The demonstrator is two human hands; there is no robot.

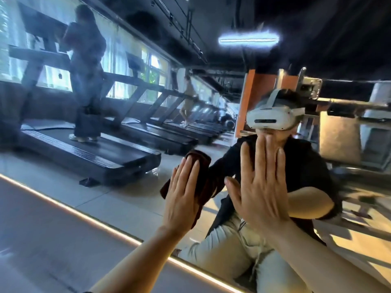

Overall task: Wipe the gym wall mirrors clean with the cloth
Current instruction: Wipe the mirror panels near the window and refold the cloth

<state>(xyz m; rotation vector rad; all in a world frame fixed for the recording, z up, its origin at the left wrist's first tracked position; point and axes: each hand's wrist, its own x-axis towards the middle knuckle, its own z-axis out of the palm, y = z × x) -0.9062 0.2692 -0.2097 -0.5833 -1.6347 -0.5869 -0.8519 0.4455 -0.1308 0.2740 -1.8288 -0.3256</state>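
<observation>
Brown cloth (pixel 197 176) lies half hidden under your flat left hand (pixel 182 199) on the mirror (pixel 131 161); your right hand (pixel 260 187) presses flat, fingers straight; no writing is readable.

Wall mirror (pixel 131 182): fills most of the view, with a lit strip (pixel 63 205) along its lower edge. Left hand (pixel 183 193): fingers straight, pressing a dark brown cloth (pixel 201 176) flat on the glass. Right hand (pixel 261 187): fingers spread and straight, palm flat against the mirror, just beside the cloth. Reflected: a row of treadmills (pixel 88 153), 1 person (pixel 86 81) standing on the nearest, and the wearer's white headset (pixel 271 117), dark top and pale trousers.
</observation>
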